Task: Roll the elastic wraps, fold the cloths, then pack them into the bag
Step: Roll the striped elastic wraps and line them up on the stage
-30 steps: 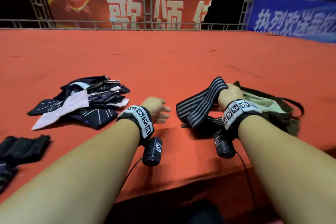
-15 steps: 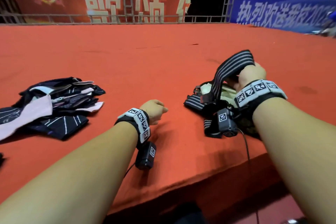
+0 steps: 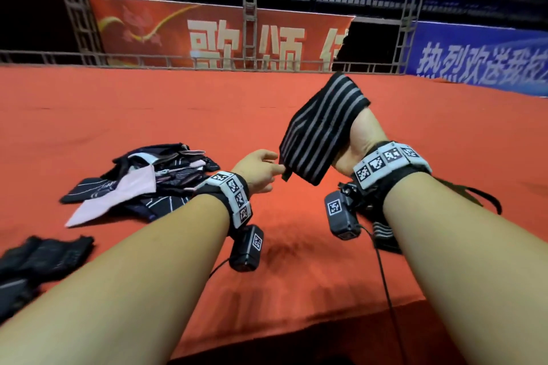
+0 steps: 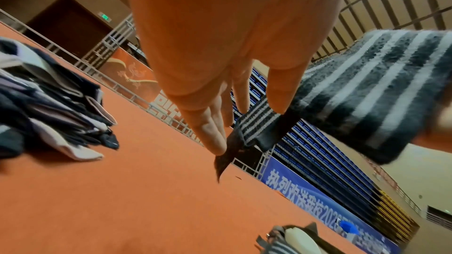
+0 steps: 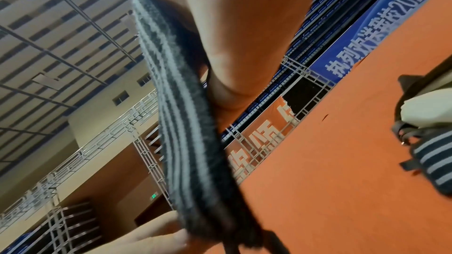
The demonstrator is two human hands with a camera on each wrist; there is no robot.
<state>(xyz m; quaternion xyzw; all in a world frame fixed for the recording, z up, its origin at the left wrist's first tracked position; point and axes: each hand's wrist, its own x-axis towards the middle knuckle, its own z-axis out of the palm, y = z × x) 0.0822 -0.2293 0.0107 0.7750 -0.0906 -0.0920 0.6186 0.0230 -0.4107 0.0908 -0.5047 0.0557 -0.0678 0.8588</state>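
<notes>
My right hand (image 3: 360, 139) is raised above the red table and grips a black elastic wrap with grey stripes (image 3: 320, 130) by its upper part. The wrap (image 5: 186, 142) hangs down folded. My left hand (image 3: 259, 169) is lifted beside it, fingers straight, and the fingertips (image 4: 217, 146) touch the black tab at the wrap's lower end (image 4: 247, 138). A pile of dark striped and pink cloths (image 3: 142, 181) lies to the left. The olive bag (image 5: 430, 103) lies on the table under my right forearm, with another striped wrap (image 3: 382, 234) beside it.
Black fabric pieces (image 3: 38, 258) lie at the near left edge of the red table (image 3: 207, 115). The table's front edge runs just below my forearms. A metal railing (image 3: 178, 59) and banners stand behind the far edge.
My right hand has lifted the striped wrap off the bag and up into the air. My left hand has risen from the table and reached the wrap's lower end.
</notes>
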